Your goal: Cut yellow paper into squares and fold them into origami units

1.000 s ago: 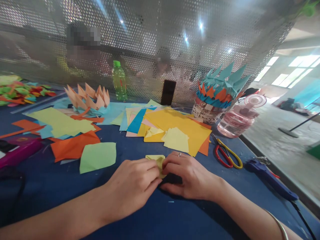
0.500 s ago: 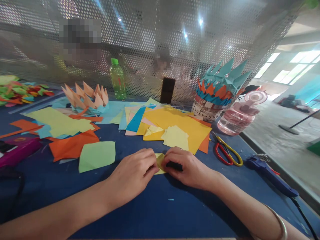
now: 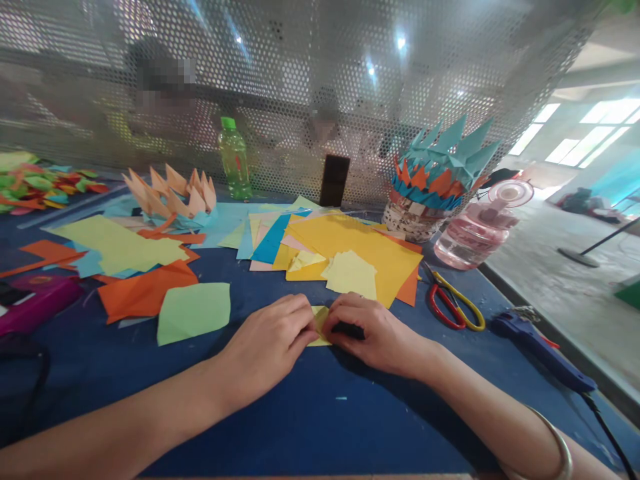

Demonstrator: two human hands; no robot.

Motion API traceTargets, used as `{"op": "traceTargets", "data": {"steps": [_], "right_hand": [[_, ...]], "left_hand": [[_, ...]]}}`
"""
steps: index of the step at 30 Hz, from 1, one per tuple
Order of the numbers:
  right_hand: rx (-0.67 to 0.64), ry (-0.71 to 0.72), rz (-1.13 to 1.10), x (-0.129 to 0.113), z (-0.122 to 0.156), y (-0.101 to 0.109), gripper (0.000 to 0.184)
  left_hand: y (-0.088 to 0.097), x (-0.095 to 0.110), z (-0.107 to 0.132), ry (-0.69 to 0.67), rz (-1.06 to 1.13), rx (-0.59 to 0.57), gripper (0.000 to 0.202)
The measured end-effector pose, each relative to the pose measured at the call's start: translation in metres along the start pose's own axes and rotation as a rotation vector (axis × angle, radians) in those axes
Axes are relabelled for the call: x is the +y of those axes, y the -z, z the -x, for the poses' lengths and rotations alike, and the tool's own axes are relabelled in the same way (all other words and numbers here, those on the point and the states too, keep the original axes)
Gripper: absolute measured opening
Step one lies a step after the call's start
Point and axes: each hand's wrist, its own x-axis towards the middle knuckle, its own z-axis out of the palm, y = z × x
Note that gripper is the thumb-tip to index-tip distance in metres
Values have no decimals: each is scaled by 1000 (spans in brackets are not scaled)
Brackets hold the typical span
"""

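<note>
On the blue table (image 3: pixel 310 427) my left hand (image 3: pixel 267 347) and my right hand (image 3: pixel 373 333) meet over a small folded piece of yellow paper (image 3: pixel 320 325). Both hands have their fingers curled and pressed onto the paper, pinning it flat against the table. Most of the paper is hidden under my fingers. Just behind my hands lies a pale yellow sheet (image 3: pixel 350 275) on top of a larger orange-yellow sheet (image 3: pixel 360 250).
Loose coloured sheets cover the table's middle: a light green piece (image 3: pixel 194 312), an orange one (image 3: pixel 145 293). Scissors (image 3: pixel 455 305), a blue glue gun (image 3: pixel 543 352) and a pink water bottle (image 3: pixel 475 233) lie right. A paper crown (image 3: pixel 170 190), green bottle (image 3: pixel 234 160), phone (image 3: pixel 335 180), mesh screen behind.
My hands and the yellow paper have shifted slightly away from me on the table. My fingers now press the paper flatter, and less of it shows.
</note>
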Motion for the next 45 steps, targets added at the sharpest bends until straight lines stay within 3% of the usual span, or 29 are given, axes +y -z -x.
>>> {"op": "traceTargets", "data": {"steps": [20,26,30,35,45], "right_hand": [[-24,35,-67,2,1,2,13],[-96,73,-71,0,2,10,36],[-117,66,-49,-2,3,12,48],[-121,52,-53,-4,2,13,48],[-110,58,-67,-3,3,12,49]], "left_hand": [[-1,-1,-1,4,-14,-25,15],[-2,-2,-1,-22,11,-7,10],[-3,0,4,-60,-89,6,10],[-5,3,10,-150,-263,-13,21],[-6,13,21,-242,-416,56,17]]}}
